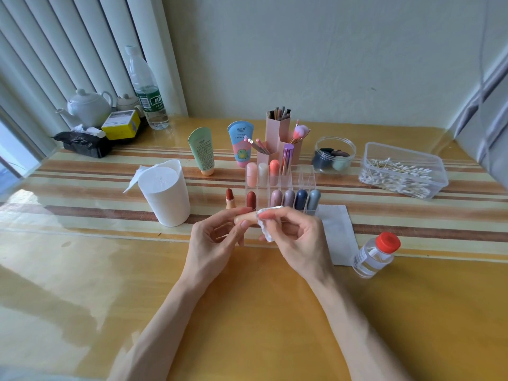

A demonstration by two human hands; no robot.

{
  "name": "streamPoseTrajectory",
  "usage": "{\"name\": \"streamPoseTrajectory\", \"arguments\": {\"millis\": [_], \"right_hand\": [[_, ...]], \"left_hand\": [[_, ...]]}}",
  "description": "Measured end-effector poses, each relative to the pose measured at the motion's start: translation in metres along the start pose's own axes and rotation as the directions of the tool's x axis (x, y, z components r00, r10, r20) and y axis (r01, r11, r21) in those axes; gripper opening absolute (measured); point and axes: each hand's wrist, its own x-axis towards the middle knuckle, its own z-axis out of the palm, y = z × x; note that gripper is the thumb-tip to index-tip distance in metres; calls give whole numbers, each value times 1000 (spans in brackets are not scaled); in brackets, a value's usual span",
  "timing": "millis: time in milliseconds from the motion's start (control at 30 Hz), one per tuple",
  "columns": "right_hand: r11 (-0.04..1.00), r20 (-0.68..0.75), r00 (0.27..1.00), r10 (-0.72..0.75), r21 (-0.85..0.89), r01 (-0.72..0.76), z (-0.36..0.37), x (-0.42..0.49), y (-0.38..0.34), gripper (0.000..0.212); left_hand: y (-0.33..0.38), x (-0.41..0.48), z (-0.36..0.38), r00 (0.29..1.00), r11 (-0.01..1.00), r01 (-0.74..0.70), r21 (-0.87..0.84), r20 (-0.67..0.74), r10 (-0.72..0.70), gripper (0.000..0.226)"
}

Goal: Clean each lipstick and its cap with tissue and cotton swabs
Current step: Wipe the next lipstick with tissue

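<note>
My left hand (217,237) pinches a peach lipstick cap (245,217) lying sideways above the table. My right hand (295,235) pinches a small white tissue piece (264,229) against the cap's right end. An uncapped red lipstick (229,198) stands on the table just behind, beside a dark red capsule lipstick (251,200). A clear organizer (301,174) holds several capsule lipsticks in pink, cream, orange, mauve and blue. A folded tissue (336,229) lies flat to the right. A white tissue roll (165,192) stands at the left. The tub of cotton swabs (402,171) sits far right.
A small clear bottle with a red cap (375,255) stands near my right wrist. Two cream tubes (202,151), a pink brush holder (279,138) and a round jar (334,155) stand behind the organizer. A teapot (86,105), a water bottle (147,89) and a black bag (82,143) are at the far left.
</note>
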Motion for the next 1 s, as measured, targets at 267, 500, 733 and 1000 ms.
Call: {"name": "streamPoseTrajectory", "arguments": {"millis": [267,500,733,1000], "right_hand": [[971,68,998,0,-238,16,-3,-2,-5,39],[932,82,994,-77,-349,101,-3,-1,0,23],[970,37,995,-94,-222,100,2,0,6,21],[997,23,997,68,23,-69,10,-2,4,22]], "left_hand": [[-3,0,-1,999,998,36,-49,-20,-37,26],[-4,-2,-2,998,998,59,-32,12,-59,21],[-2,-4,-2,997,992,75,-102,17,-73,22],[-3,-4,-1,999,996,38,-75,1,-38,22]]}}
